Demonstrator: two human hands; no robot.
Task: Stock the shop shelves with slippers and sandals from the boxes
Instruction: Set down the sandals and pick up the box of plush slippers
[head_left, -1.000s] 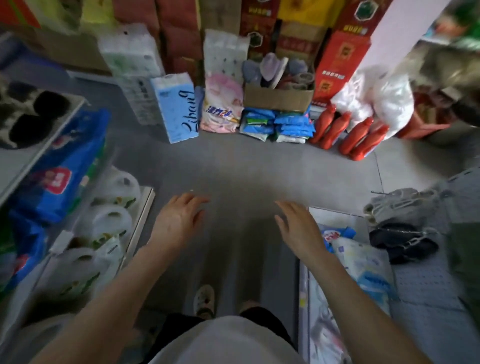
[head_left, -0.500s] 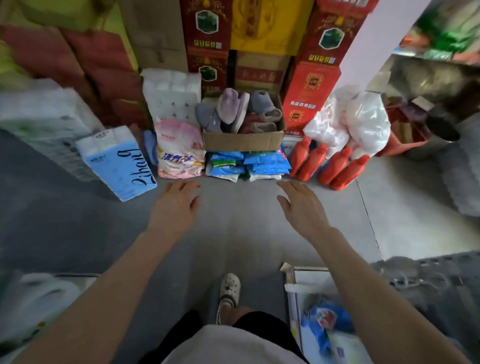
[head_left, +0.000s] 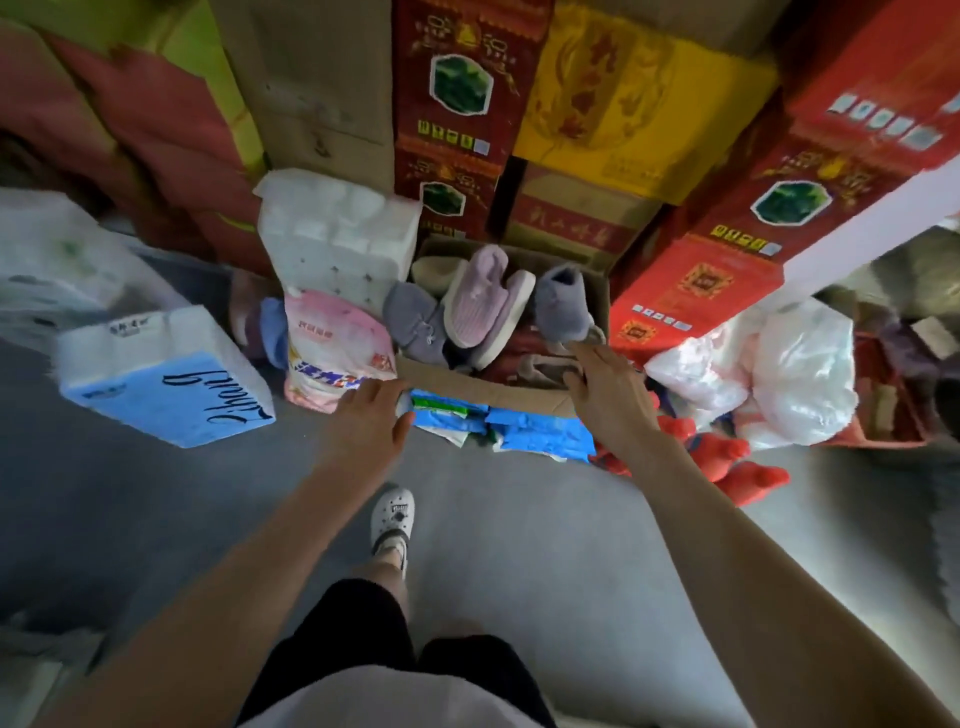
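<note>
Looking down past dark shorts at a white clog (head_left: 393, 519) on the grey floor (head_left: 519, 545). Both bare arms stretched forward. Left hand (head_left: 366, 423) spread flat, grip apart and empty, fingertips touching the near left corner of a cardboard box (head_left: 467, 385). Right hand (head_left: 605, 387) likewise apart, holding nothing, laid on the box's near right corner just beside a grey slipper (head_left: 561, 306). Box stuffed with plush slippers, a lilac slipper (head_left: 480, 299) upright in the middle, another grey one at its left. Box sitting on blue packets (head_left: 540, 428) on the floor. Pink bag (head_left: 332, 345) and white tissue rolls (head_left: 337, 241) just left of it, red bottles (head_left: 737, 465) and white plastic bags (head_left: 779, 374) to the right. Behind, stacked red and yellow cartons (head_left: 623, 98).
</note>
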